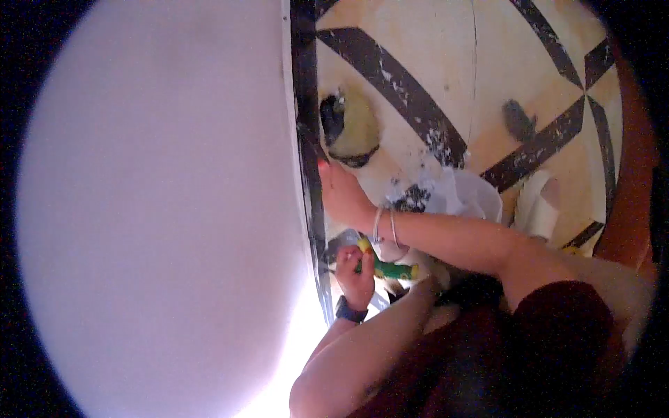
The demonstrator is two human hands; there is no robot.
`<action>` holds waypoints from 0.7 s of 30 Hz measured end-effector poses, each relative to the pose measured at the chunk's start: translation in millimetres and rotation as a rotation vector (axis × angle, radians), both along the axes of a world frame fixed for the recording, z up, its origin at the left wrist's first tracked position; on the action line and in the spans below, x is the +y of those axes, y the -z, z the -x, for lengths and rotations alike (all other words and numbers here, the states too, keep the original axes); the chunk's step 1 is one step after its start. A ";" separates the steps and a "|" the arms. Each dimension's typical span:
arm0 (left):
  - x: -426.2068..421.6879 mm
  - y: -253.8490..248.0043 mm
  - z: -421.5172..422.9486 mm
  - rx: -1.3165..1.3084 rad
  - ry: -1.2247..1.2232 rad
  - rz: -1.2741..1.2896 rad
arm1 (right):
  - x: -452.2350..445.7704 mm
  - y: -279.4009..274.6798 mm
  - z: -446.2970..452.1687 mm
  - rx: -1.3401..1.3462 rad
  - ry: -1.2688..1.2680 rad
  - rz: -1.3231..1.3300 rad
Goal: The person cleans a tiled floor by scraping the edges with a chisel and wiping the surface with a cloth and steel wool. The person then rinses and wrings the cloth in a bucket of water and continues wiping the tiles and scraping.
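My left hand, with a dark watch on its wrist, is closed around the green and yellow handle of a scraper-like tool. A greyish flat part, which looks like its blade, lies beside my fingers near the wall's base. Above it, my right hand reaches to the dark skirting and touches it or lies close against it. Bracelets circle that wrist. The right fingers are blurred and partly hidden, so I cannot make out whether they hold anything.
A pale wall fills the left side. On the patterned floor are a yellowish container with something dark in it, a grey lump, white and dark debris, a whitish plastic bag and a pale slipper-like object.
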State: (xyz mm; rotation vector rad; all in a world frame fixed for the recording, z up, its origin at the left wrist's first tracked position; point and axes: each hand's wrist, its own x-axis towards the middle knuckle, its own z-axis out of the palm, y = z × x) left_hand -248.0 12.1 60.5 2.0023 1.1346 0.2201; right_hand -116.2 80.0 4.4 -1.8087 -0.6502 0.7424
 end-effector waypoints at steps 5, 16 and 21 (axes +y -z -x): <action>6.0 -2.1 -1.1 0.090 0.003 0.019 | -8.6 -12.4 8.0 0.112 0.079 -0.028; 22.8 10.7 -25.0 0.023 -0.056 0.129 | 9.5 -2.7 -26.5 0.103 0.084 -0.003; 33.3 1.5 -11.9 0.073 0.121 0.082 | -10.0 -37.3 -59.9 0.189 -0.475 0.220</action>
